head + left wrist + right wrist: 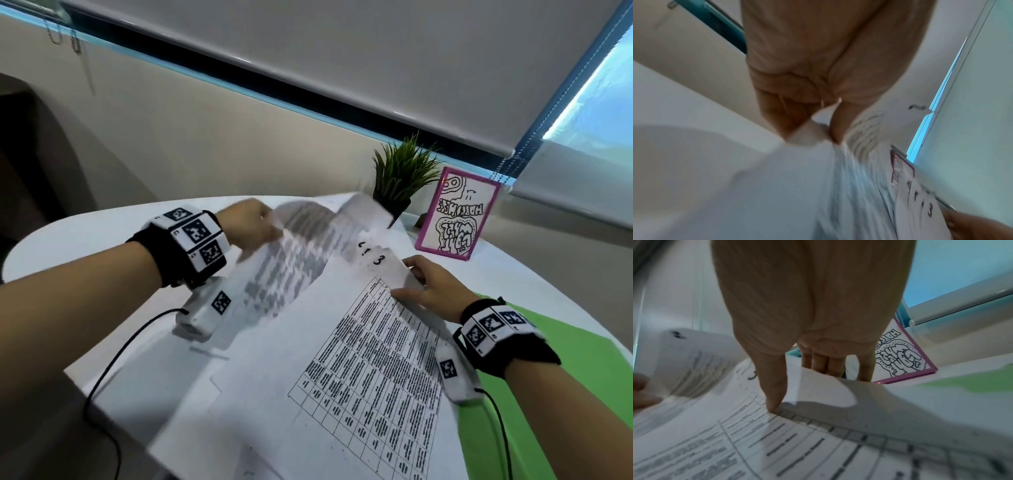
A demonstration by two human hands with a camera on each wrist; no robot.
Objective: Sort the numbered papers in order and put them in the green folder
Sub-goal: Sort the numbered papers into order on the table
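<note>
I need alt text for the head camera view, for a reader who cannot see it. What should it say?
Two hands sort printed papers on a white table: the left hand lifts a blurred text sheet, and the right hand holds the corner of a table-printed sheet marked 3. A green folder lies at right; a potted plant and pink-framed picture stand behind.

potted plant (402, 178), pink-framed doodle picture (457, 214) beside it, white table (85, 229)

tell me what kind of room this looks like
Probably an office or meeting room: a white round table by a window with a roller blind, printed papers and a green folder on it, plus a small potted plant.
</note>
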